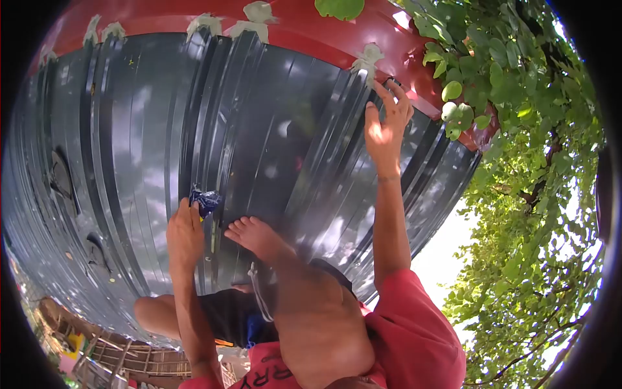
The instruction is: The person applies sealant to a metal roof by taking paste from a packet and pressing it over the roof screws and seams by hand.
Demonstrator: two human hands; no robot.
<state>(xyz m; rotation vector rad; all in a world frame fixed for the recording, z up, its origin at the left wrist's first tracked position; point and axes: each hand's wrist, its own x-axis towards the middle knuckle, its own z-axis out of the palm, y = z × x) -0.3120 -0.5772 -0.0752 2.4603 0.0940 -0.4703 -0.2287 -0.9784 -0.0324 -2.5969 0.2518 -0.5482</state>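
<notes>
My left hand (184,236) is closed on a small crumpled dark blue packet (205,201), held just above the dark grey ribbed metal roof (265,142). Higher up on the right, my right hand (389,126) reaches to the end of a roof rib, with fingers stretched and the thumb apart. Its fingertips are at the lower edge of a pale grey putty patch (368,57), where the rib meets the red ridge sheet (304,29). More putty (205,24) sits on other rib ends along that seam.
My bare foot (259,238) rests on the roof near the packet. Two dark flip-flops, one upper (63,174) and one lower (98,253), lie at the left. Leafy branches (466,71) overhang the right edge of the roof. A bamboo structure (142,363) shows below.
</notes>
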